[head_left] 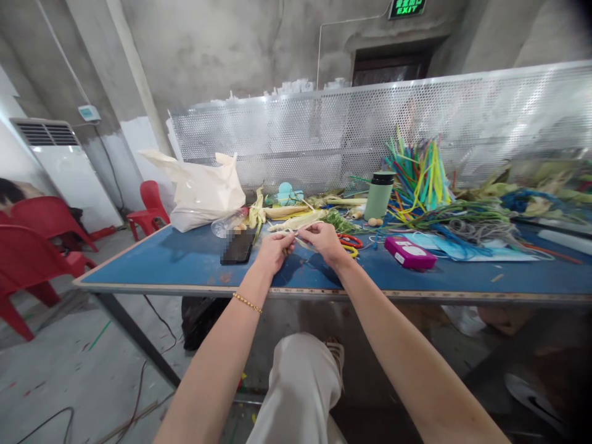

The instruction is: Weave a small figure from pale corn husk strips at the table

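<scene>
Both my hands are stretched out over the blue table (185, 265). My left hand (274, 250) and my right hand (324, 240) are closed in a pinch on the same thin pale strip of corn husk (298, 237), held between them just above the tabletop. A gold bracelet sits on my left wrist. More pale husks (296, 217) lie right behind my hands. A dark phone (238, 246) lies flat to the left of my left hand.
A white bag (201, 188) sits at the back left. A green bottle (379, 194), coloured sticks (416, 169), a pink box (409, 251), red and yellow rings (350, 243) and tangled cords (467, 222) crowd the right. A perforated metal screen (370, 123) backs the table. Red chairs (41, 240) stand left.
</scene>
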### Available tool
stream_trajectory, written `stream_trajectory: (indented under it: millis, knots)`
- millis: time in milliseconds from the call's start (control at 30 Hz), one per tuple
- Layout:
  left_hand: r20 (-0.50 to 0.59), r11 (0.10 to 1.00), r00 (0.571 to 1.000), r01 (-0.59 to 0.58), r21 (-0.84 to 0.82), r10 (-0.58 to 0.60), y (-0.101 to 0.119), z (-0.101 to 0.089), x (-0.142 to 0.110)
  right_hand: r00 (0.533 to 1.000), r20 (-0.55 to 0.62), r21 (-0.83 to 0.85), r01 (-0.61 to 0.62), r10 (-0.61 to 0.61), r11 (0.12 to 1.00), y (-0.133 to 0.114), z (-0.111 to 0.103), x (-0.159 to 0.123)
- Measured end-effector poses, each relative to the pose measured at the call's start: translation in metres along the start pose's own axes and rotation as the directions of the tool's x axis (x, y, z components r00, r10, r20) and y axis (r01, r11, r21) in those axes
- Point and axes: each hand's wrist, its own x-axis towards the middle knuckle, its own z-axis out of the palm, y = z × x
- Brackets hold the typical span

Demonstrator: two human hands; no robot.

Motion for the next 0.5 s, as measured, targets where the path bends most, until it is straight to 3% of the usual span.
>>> stream_trajectory:
  millis: [200, 367, 500]
  knots:
    - [0.059, 1.000, 0.998, 0.001, 0.003, -0.001, -0.0018, 0.0008, 0.0003, 0.999, -0.038, -0.087, 0.030, -0.033, 0.996, 0.0030, -0.0012, 0.0017]
    - [-0.032, 1.000, 0.999, -0.011, -0.015, 0.011, -0.0030, 0.0000, 0.0033, 0.998, -0.057, -0.146, 0.032, -0.041, 0.989, 0.0040, -0.0019, 0.0026]
    - [-0.038, 0.997, 0.999, -0.005, -0.074, 0.002, 0.0007, 0.0008, 0.0025, 0.999, -0.016, -0.137, 0.026, -0.028, 0.990, 0.0006, -0.0006, 0.0018]
